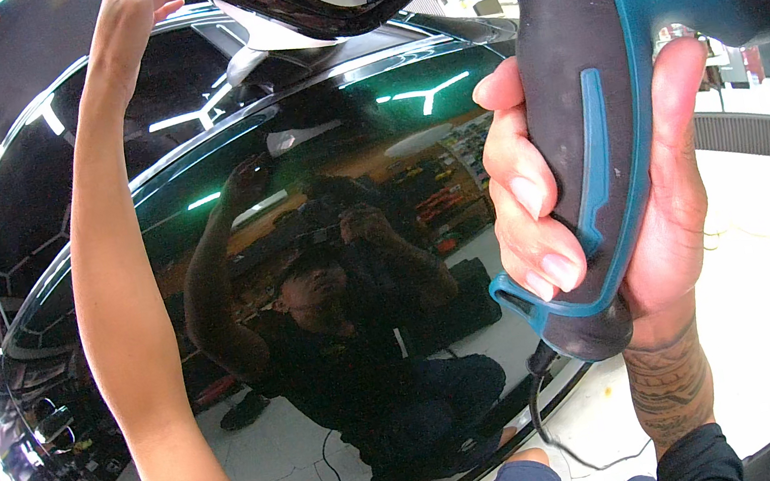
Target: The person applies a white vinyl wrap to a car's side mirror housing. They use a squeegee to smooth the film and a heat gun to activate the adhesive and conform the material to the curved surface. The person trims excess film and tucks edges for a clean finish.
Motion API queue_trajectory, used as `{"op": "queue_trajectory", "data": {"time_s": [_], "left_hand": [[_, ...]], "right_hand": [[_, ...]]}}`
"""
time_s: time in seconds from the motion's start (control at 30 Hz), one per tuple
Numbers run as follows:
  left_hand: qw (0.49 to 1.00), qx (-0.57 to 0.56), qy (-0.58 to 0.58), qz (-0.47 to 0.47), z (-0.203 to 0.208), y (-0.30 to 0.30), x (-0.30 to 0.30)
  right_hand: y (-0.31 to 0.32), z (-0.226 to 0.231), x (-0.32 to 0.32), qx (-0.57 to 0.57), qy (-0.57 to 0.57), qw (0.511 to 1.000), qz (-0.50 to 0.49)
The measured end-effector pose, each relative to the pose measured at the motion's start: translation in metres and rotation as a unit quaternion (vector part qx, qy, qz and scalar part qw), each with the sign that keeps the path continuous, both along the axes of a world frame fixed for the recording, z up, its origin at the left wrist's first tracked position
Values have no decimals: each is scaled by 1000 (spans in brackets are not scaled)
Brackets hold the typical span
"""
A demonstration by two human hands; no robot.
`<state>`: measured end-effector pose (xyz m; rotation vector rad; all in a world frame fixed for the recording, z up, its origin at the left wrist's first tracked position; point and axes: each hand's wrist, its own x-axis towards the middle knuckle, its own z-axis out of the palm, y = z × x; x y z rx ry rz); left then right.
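steadying aim mattered: right hand [672, 197], fingers curled round blue tool [570, 44]; left hand [133, 7], at left edge of mirror [320, 6], grip unclear.

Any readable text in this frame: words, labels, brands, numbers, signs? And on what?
None readable.
Teal-and-black power tool in the right hand: no text visible on the sides in view.
Glossy black car panel: only reflections; a small mark on the reflected shirt is too small to read.
Background at far right: too blurred to read.
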<state>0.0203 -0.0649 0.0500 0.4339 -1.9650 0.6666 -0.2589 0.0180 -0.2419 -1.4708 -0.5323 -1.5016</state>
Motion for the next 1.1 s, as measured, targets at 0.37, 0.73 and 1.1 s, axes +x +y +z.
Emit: {"op": "queue_trajectory", "data": {"time_s": [0.37, 0.73, 1.1], "left_hand": [[1000, -1, -2, -2, -1, -3, -2], [1000, -13, -8, 10, 3, -12, 12], [999, -15, -33, 20, 0, -8, 11]], "right_hand": [[-11, 5, 5, -3, 6, 1000, -11], [-12, 9, 10, -11, 2, 999, -31], [-10, 9, 6, -3, 6, 1000, -23]]}}
